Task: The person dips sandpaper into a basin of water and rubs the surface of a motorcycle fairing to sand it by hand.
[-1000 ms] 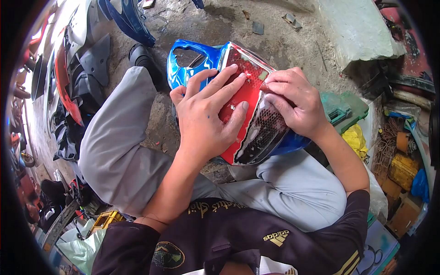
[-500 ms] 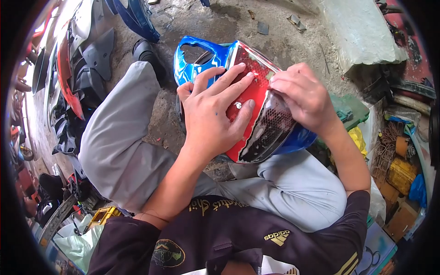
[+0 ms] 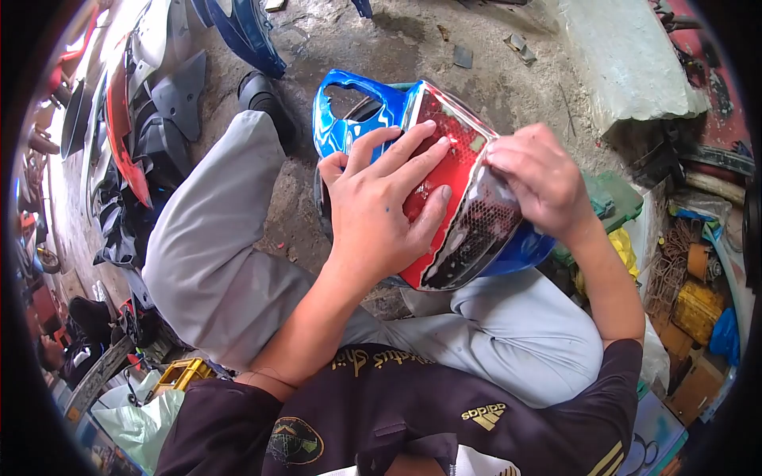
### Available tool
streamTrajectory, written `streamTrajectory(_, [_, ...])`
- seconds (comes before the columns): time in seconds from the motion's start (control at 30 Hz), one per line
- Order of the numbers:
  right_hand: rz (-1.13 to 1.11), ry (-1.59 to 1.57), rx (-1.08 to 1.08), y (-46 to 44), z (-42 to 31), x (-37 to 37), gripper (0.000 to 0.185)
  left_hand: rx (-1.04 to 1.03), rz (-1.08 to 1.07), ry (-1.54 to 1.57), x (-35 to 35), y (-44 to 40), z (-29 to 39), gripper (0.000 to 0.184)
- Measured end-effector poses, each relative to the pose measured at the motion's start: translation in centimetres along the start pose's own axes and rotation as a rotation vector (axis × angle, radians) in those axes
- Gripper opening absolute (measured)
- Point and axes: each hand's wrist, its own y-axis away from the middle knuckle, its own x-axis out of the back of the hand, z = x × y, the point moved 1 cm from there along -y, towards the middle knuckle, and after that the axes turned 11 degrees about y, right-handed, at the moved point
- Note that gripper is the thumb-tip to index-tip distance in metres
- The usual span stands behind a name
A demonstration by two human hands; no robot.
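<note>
A glossy blue motorcycle body panel (image 3: 327, 131) rests by my lap, between my legs. Across it lies a red and black decal (image 3: 456, 163) with a honeycomb pattern and a jagged pale line between its two colours. My left hand (image 3: 381, 206) is spread over the red part, fingers apart and palm down, with the fingertips touching the surface. At the decal's upper right side, my right hand (image 3: 544, 178) has thumb and fingers pinched together at the pale edge. The fingers partly hide the bit of decal between them.
Grey and black plastic panels (image 3: 181, 95) and a red panel (image 3: 119, 143) are piled on the left. Another blue panel (image 3: 250, 40) lies ahead. A pale concrete block (image 3: 627, 67) stands at upper right. Boxes, rope and a yellow container (image 3: 697, 305) crowd the right side.
The whole view has shifted slightly, so panel and hands appear a little lower and further right. Both hands keep nearly the same places on the decal.
</note>
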Motion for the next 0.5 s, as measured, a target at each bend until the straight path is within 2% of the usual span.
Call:
streamTrajectory(0.17, [-0.04,-0.006,0.026,-0.1,-1.1,0.5,0.031,0.004,-0.009,0.01,0.2,0.0,0.0,0.052])
streamTrajectory(0.2, [-0.023,0.02,-0.025,-0.2,0.0,0.3,0.032,-0.002,-0.01,0.003,0.1,0.0,0.1,0.052])
streamTrajectory(0.33, [-0.083,-0.063,0.049,0.0,-2.7,0.6,0.033,0.003,-0.014,0.028,0.1,-0.2,0.1,0.052])
streamTrajectory(0.5, [-0.018,0.052,0.01,0.4,-0.9,-0.1,0.036,0.002,-0.038,0.004,0.2,-0.1,0.2,0.052])
